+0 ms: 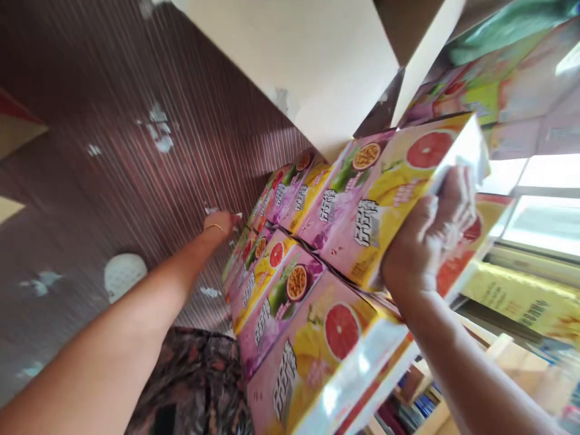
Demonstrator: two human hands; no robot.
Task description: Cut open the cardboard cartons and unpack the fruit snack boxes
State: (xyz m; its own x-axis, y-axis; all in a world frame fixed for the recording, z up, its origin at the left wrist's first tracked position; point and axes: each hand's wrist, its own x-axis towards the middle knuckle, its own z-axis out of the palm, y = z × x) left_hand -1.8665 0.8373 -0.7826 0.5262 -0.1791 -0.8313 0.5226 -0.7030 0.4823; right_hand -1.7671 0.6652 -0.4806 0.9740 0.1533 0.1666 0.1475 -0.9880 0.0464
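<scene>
Two rows of fruit-printed cartons stand side by side, in pink, yellow and purple with grapefruit and passion fruit pictures. My right hand [428,235] is pressed to the white end of the nearest pink-and-yellow carton [389,181] in the upper row, thumb and fingers against it. My left hand [220,225], with a thin bracelet at the wrist, reaches to the far end of the rows. Its fingers are small and blurred, and I cannot tell whether they touch a carton. Below the upper row, another grapefruit carton [312,350] lies at the near end of the lower row.
A large open cardboard box [299,54] hangs over the upper row, its flaps close to the cartons. More colourful cartons [521,90] are stacked at the upper right. Shelving with yellow packs [512,296] stands at the right. The striped brown floor [136,163] has white scuffs.
</scene>
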